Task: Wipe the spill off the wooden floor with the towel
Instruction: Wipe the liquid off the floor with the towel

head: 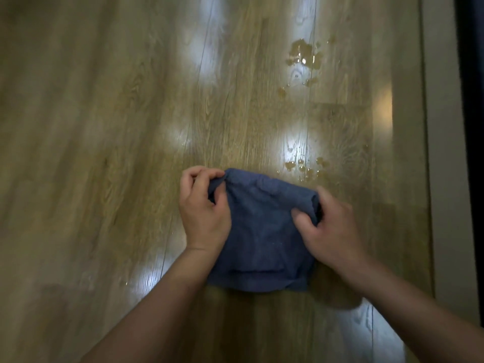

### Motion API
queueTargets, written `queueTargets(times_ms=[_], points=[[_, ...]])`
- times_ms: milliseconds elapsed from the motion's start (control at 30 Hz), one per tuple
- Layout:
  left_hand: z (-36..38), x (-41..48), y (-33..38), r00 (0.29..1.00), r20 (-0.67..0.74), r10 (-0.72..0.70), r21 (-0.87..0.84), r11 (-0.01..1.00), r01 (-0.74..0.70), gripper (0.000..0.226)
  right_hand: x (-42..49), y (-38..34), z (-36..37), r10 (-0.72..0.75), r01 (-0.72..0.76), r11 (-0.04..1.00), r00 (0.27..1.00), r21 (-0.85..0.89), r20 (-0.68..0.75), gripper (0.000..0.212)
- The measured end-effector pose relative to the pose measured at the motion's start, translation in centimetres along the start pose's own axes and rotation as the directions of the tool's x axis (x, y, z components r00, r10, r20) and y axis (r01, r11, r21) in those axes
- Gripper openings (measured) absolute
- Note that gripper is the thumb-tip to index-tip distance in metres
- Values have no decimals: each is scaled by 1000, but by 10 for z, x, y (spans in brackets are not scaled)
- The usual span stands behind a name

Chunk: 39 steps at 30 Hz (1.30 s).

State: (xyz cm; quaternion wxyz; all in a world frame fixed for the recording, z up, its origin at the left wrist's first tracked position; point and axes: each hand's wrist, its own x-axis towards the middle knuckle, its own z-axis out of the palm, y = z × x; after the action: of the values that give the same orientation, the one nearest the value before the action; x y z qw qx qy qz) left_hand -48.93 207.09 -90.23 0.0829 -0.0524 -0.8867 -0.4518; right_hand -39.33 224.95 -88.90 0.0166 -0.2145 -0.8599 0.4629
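Note:
A folded blue towel (262,231) hangs just above the wooden floor (117,153), held between both hands. My left hand (203,210) pinches its upper left corner with curled fingers. My right hand (327,226) grips its upper right edge, thumb on top of the cloth. A brownish spill (303,55) lies on the floor far ahead and to the right. A second patch of small brown drops (305,166) sits just beyond the towel's upper right corner.
A pale baseboard or door frame (440,153) runs along the right side, with a dark strip (471,100) beyond it. Bright light reflections dot the glossy planks. Open floor stretches to the left.

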Motion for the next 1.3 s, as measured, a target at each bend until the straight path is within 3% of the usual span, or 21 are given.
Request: queueTargets(times_ms=[133,267,300,367,433,467,533,567,633,733,900,1033,1167,1300], points=[[-28,34,39,969,-199,148,1,989,-150,21,2,-63,-13,-98,103,920,995,378,-33,6],[-26,126,66,850,-367,378,103,925,-367,14,78,-103,-17,-43,94,801,994,591,-100,13],[-17,153,69,845,-375,381,116,924,-365,18,108,-108,-15,-12,75,803,994,591,-111,12],[6,191,69,903,-302,305,227,943,-243,41,174,-106,-7,36,10,813,997,582,-68,11],[36,202,47,976,-26,215,505,846,-173,59,232,-90,3,64,-52,880,998,472,-9,9],[52,198,33,969,201,141,578,782,-234,61,254,-77,6,58,-57,953,998,298,7,15],[79,184,2,789,613,-50,565,726,-393,58,278,-48,4,35,-33,989,999,-145,11,40],[88,180,-9,708,698,-107,548,716,-433,56,281,-30,0,16,-28,948,999,-316,-42,46],[99,188,-15,718,694,-49,560,664,-496,54,274,11,-13,-30,-95,869,969,-485,-244,49],[112,213,-12,781,620,75,590,611,-527,65,258,61,-27,80,-285,837,908,-467,-411,51],[136,215,-29,822,569,33,616,645,-452,76,269,70,-26,139,-378,746,894,-549,-426,52],[135,221,-26,815,580,18,604,662,-444,80,268,63,-25,205,-435,703,882,-563,-425,61],[148,242,-22,820,572,-11,618,663,-422,82,274,62,-22,205,-443,722,870,-531,-448,65],[186,319,-11,824,561,-75,656,648,-388,82,274,65,-17,164,-451,714,851,-536,-499,62]])
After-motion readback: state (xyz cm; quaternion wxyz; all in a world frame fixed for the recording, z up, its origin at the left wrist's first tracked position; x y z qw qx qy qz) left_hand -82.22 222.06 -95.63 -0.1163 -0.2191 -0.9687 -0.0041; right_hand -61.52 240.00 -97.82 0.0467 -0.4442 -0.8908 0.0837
